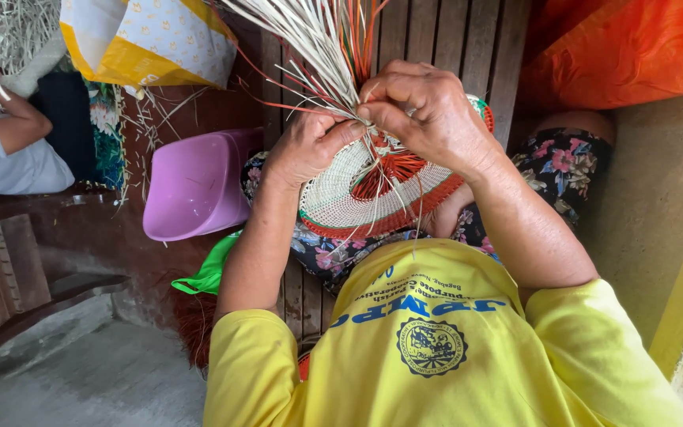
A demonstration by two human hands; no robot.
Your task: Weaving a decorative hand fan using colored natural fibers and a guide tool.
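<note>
Both hands pinch pale straw strands [322, 47] at twelve o'clock of the round woven piece [357, 198]. The left hand [306, 146] grips beside the right hand [424, 111]. A pink plastic tub [191, 186] sits at nine o'clock.

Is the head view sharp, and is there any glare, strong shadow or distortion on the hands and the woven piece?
Head view: soft, even daylight, no glare; left hand, right hand and woven disc are sharp; only faint shadow under the hands; loose straw strands slightly blurred; wide-angle bending at the edges.

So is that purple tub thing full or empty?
Empty, as far as shows. The purple plastic tub lies tipped toward the camera, and its smooth inside is bare; a few loose straw strands hang by its rim.
</note>
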